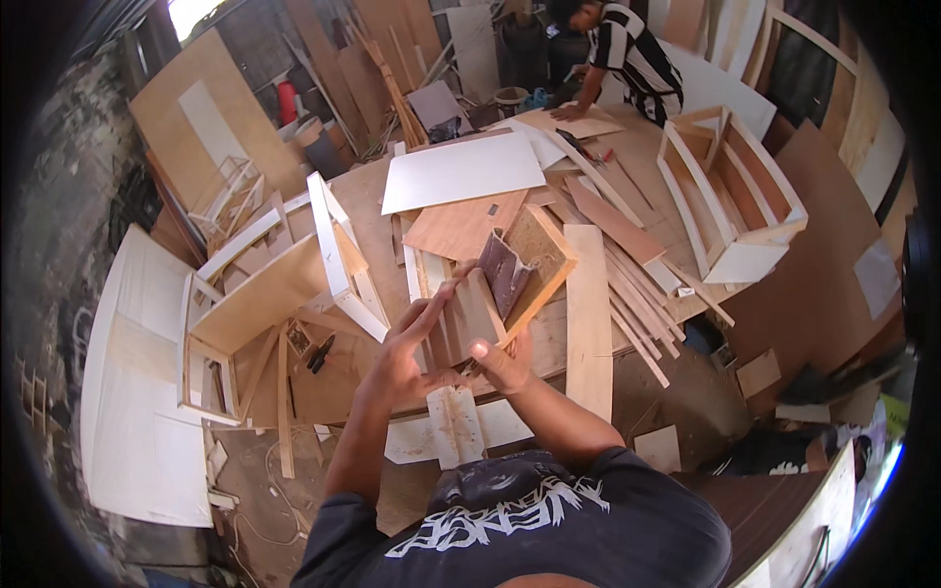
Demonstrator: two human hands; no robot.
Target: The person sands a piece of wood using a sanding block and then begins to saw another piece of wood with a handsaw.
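In front of my chest, both hands hold a small bundle of wood pieces above the bench. My left hand (402, 353) is closed along the side of a light brown wooden block (466, 318), its fingers stretched up the edge. My right hand (502, 365) grips the lower end, thumb on top. Behind the block, a dark brown piece with a wavy edge (506, 271) lies against a yellowish square-edged board (547, 263), which tilts up to the right. How these pieces join is hidden by my fingers.
A white panel (461, 174) and several wood strips (637, 304) lie on the bench. White-edged frames (343, 260) stand at left, an open wooden cabinet frame (730, 191) at right. Pliers (320, 355) lie at left. Across the bench another person (632, 59) leans over a board.
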